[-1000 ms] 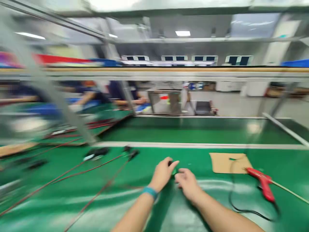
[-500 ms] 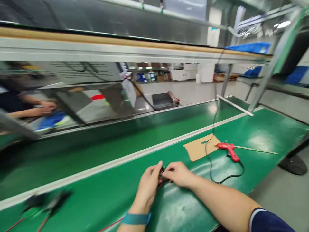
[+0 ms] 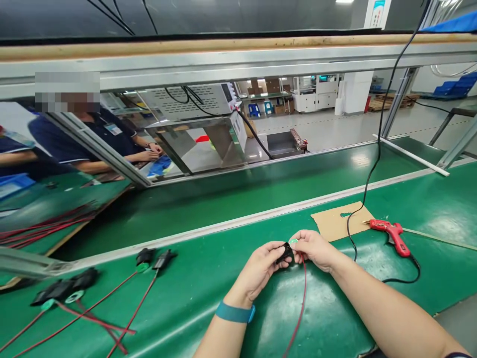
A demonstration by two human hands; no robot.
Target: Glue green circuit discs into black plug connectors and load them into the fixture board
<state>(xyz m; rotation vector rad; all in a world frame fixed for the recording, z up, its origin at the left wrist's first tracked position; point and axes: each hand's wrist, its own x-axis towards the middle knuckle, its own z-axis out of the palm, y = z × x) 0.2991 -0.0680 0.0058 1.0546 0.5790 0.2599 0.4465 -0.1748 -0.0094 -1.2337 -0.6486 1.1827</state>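
Black part (image 3: 285,252) (likely light, stiff) is pinched in your left hand (image 3: 259,267); your right hand (image 3: 316,249) pinches the green piece (image 3: 293,241); grip edges, not red wire (image 3: 305,293).

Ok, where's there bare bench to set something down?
Best: green mat between the black connectors and the left hand. Also the green strip just beyond the pale rail. Crowded: left end, connectors and crossing red wires; right side, around the cardboard, glue gun and black cord.
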